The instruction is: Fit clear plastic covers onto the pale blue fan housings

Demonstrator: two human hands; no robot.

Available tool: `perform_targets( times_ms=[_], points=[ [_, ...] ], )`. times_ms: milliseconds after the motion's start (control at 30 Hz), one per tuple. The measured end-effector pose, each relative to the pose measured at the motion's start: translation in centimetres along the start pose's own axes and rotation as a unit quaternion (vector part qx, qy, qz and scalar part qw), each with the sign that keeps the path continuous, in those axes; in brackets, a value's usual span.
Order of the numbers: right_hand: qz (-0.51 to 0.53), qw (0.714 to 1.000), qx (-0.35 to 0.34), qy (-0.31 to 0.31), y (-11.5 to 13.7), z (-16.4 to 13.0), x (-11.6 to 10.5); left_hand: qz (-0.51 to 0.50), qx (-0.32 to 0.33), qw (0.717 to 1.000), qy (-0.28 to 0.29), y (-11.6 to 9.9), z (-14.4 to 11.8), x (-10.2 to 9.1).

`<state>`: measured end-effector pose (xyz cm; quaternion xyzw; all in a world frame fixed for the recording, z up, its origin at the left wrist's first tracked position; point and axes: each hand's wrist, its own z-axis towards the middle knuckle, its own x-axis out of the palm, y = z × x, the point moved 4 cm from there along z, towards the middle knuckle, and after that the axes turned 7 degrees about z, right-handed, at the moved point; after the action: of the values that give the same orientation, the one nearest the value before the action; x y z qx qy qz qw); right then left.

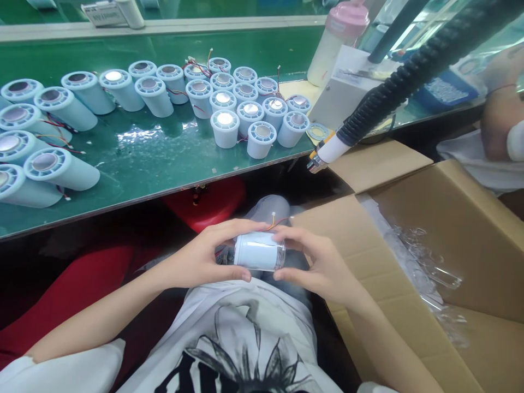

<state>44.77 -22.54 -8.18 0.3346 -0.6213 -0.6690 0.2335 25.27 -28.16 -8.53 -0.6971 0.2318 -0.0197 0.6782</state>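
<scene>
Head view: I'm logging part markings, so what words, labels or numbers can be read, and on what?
None can be read.
White label plate at the bench's far edge: dark print, too blurred.
Blue box: white print, too blurred.
Shirt: black graphic, no clear letters.

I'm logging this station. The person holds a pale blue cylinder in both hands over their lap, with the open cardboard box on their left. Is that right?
Not quite. The head view shows the left hand and right hand holding the pale blue cylinder over the lap, but the open cardboard box is on the person's right, not their left.
</scene>
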Motion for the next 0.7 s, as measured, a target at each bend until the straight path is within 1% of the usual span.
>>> perform_targets(
  times_ms=[133,267,433,600,700],
  points=[
    [0.053,0.998,0.030,0.003,0.10,0.05,0.17,0.038,0.022,0.999,-0.005,-0.15,-0.21,-0.13],
    [0.101,0.994,0.043,0.008,0.22,0.20,0.39,0.066,0.043,0.997,-0.007,-0.44,-0.39,-0.20],
    [0.155,0.985,0.080,0.008,0.04,0.23,0.53,0.066,0.051,0.997,-0.009,-0.52,-0.56,-0.22],
    [0.213,0.968,0.134,0.005,-0.49,0.21,0.72,0.074,0.071,0.995,-0.010,-0.53,-0.74,-0.21],
    [0.229,0.960,0.159,0.001,-0.61,0.36,0.85,0.077,0.078,0.994,-0.006,-0.50,-0.88,-0.19]
  ],
)
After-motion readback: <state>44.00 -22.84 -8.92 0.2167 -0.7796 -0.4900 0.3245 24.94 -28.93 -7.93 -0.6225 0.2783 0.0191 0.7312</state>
